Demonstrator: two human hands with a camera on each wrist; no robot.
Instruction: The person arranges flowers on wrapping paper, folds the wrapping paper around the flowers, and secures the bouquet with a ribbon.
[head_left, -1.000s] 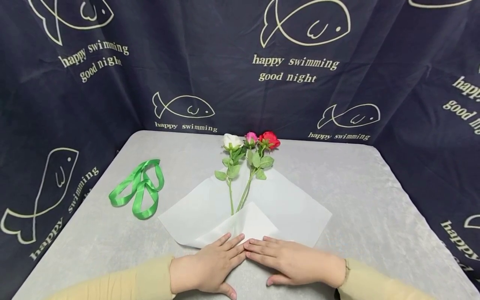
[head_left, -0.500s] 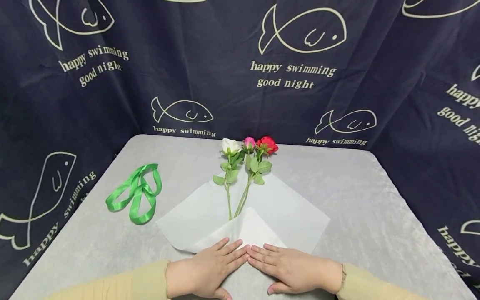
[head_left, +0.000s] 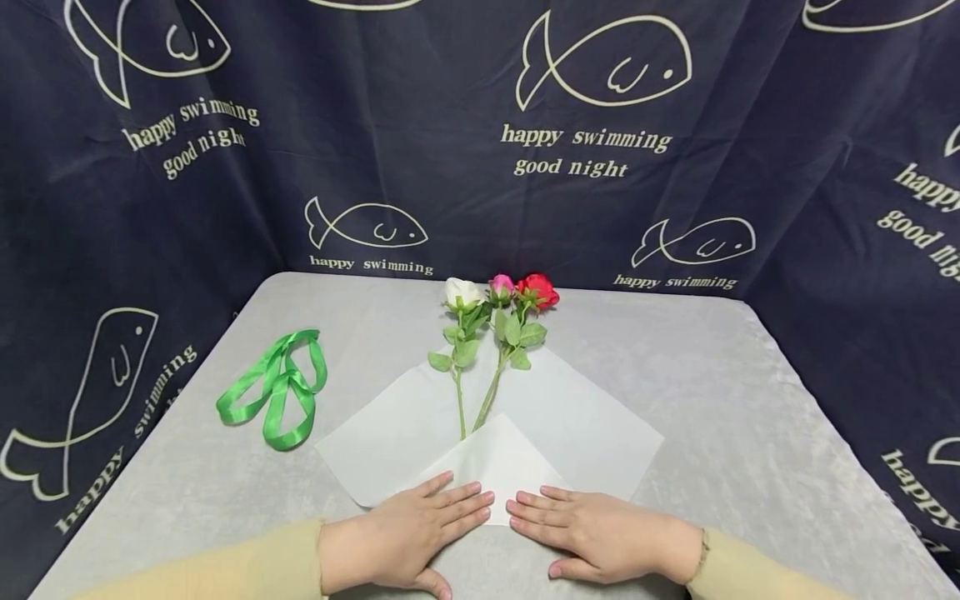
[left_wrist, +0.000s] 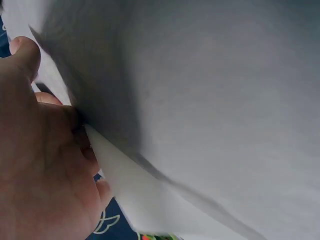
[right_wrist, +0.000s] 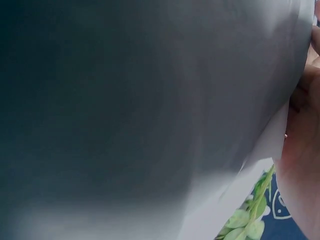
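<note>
A white sheet of wrapping paper [head_left: 607,429] lies with its near corner folded up into a flap [head_left: 504,458]. Under the flap run the lower ends of the stems of a white rose [head_left: 462,294], a pink rosebud [head_left: 502,288] and a red rose [head_left: 538,291]. My left hand [head_left: 412,529] rests flat on the left part of the fold, fingers straight and thumb spread. On the right part lies my right hand [head_left: 603,533], also flat, its fingertips a little apart from the left ones. Pale paper [left_wrist: 130,190] fills much of the left wrist view; green leaves [right_wrist: 245,222] show in the right wrist view.
A loosely looped green ribbon [head_left: 288,440] lies to the left of the paper. The table [head_left: 720,392] has a grey cloth, and a dark blue curtain [head_left: 465,142] with fish drawings hangs behind and at both sides.
My hands, whose fingertips met at the middle of the fold, have slid apart to left and right. The folded edge shows between them. The flowers and ribbon stay put.
</note>
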